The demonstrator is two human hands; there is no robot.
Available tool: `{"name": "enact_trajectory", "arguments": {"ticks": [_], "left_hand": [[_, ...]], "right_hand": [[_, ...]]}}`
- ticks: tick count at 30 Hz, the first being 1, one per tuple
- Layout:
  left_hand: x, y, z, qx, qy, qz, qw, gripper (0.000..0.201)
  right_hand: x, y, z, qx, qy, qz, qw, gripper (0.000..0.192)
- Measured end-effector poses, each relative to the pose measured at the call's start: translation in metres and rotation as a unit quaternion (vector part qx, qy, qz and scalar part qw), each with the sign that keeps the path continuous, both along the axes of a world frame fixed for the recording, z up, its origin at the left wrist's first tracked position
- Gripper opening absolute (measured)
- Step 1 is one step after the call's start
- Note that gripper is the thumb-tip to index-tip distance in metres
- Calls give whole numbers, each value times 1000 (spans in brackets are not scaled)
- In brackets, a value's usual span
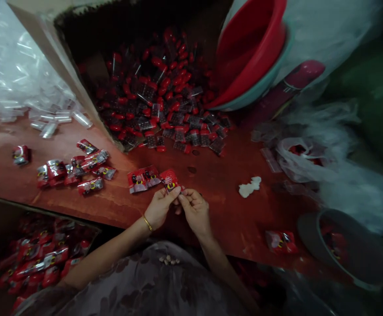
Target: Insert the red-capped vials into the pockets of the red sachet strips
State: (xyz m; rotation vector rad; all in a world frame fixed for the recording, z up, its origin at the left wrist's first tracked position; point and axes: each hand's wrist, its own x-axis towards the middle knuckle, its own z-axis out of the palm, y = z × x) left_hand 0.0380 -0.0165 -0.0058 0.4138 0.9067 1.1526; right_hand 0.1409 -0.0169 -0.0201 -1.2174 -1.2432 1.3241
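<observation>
Near the table's front edge, my left hand point(159, 206) pinches a small red printed wrapper point(169, 179) between thumb and fingers. My right hand point(195, 211) meets it there, its thumb and fingertips closed at the wrapper's lower right corner. The fingertips of both hands almost touch, and they hide the wrapper's lower part. More flat red wrappers point(143, 178) lie on the table just left of the held one. Farther left is a loose group of filled, shiny red packets point(79, 169).
A cardboard box point(76, 83) on its side spills clear tubes with red caps point(165, 105). Red and teal basins point(251, 57) lean at its right. Clear tubes point(48, 123) lie left. A grey tub point(343, 250) stands right. Below left, another box holds red packets point(43, 254).
</observation>
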Motion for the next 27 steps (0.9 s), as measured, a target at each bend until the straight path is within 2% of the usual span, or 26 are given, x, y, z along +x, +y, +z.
{"name": "enact_trajectory", "arguments": {"ticks": [3,6,8,9,11,12,13,15,17,19,21,22,23,24,26,27], "left_hand": [[-15,1,4,-20,-19,2,1000,36],[-44,4,8,-86,-9,41,995,31],[-75,9,11,-125,-6,76,989,23],[-93,13,12,-137,-4,114,984,20],[-132,22,15,-140,3,230,963,22],[-150,26,16,-135,-6,281,950,26],[-165,30,18,-115,-25,305,945,33],[-185,34,21,-60,-54,333,940,44],[-188,35,23,-19,-62,320,945,49],[-173,34,20,-8,-25,279,960,46],[-147,33,14,1,84,219,972,40],[-133,33,10,25,174,192,965,39],[-120,34,6,67,288,165,941,38],[-108,35,1,117,407,131,897,36],[-93,39,-7,204,595,42,776,32],[-88,41,-10,229,660,1,716,31]], "right_hand": [[-12,3,-3,19,-45,20,999,24],[-14,23,-1,101,-185,27,977,29],[-3,52,2,166,-317,-3,934,32],[7,72,3,191,-388,-39,901,36],[33,114,2,210,-494,-99,838,45],[47,135,1,197,-533,-127,813,50],[60,154,-2,168,-564,-149,795,54],[80,182,-10,116,-606,-126,777,59],[89,193,-19,116,-625,-85,768,56],[90,188,-27,151,-631,-58,758,53],[86,171,-32,188,-634,-38,749,49],[83,160,-33,200,-636,-24,745,48],[79,149,-34,209,-637,-10,742,47],[76,137,-34,217,-638,7,739,47],[70,115,-34,235,-636,44,733,47],[68,105,-33,245,-633,62,732,47]]}}
